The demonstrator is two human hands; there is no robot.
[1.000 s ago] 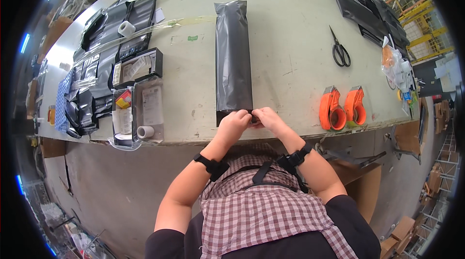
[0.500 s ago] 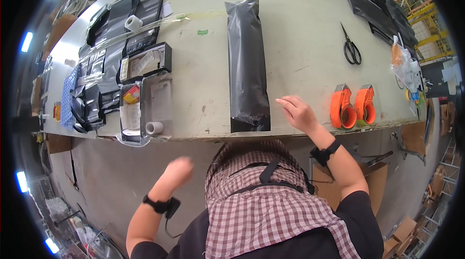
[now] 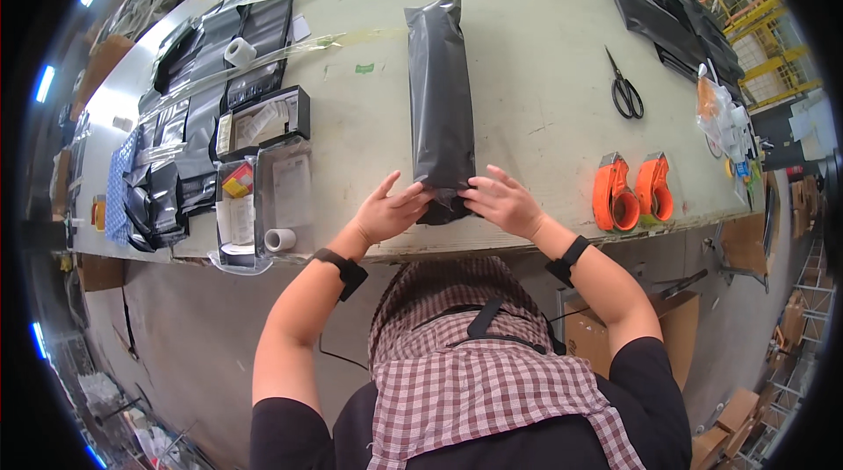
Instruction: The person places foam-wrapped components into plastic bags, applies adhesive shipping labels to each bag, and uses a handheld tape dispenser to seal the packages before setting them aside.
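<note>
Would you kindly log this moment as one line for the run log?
left hand: on near end of black bag | right hand: on same end | bag: flat on table | tape dispensers: untouched

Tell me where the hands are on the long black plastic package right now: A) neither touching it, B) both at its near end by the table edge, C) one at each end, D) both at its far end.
B: the left hand and the right hand both rest on the near end of the long black plastic package, close to the table edge.
</note>
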